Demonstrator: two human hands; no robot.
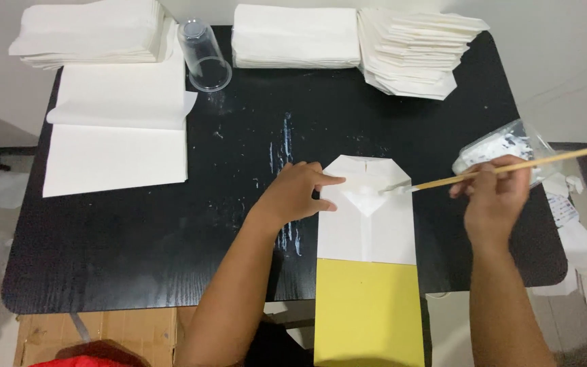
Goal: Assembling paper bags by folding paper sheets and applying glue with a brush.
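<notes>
Far left of both hands, beyond the left hand's reach side: a large flat white sheet (117,136) lying on the black table (103,258), a stack of folded white paper (93,34) above it, and a clear plastic cup (205,58) on its side just right of that stack. Dried white smears streak the tabletop just left of the left hand. Left hand (297,194): palm down, fingers spread and extended, fingertips pressing the left edge of the white paper bag (368,217), pinning it flat; it holds nothing. The bag lies between the two hands, its folded, pointed bottom flaps uppermost, with a yellow board (368,312) projecting from its lower end toward the person. Judged thin, light and limp: it will slide on the smooth table unless pinned, creases easily, and will go soft and tear-prone where it is wet with paste. Best held by flat pressure at a dry edge, away from the glued flap; the yellow insert looks stiffer and should keep it flat. Right hand (501,194): closed around a long thin wooden stick (511,166), thumb and fingers pinching it mid-shaft, white-coated tip resting on the bag's centre fold. Stick looks light, rigid, easily steered. Just beyond the right hand, a clear container (504,146) of white paste. Further stacks of folded bags (416,51) lie well above both hands.
</notes>
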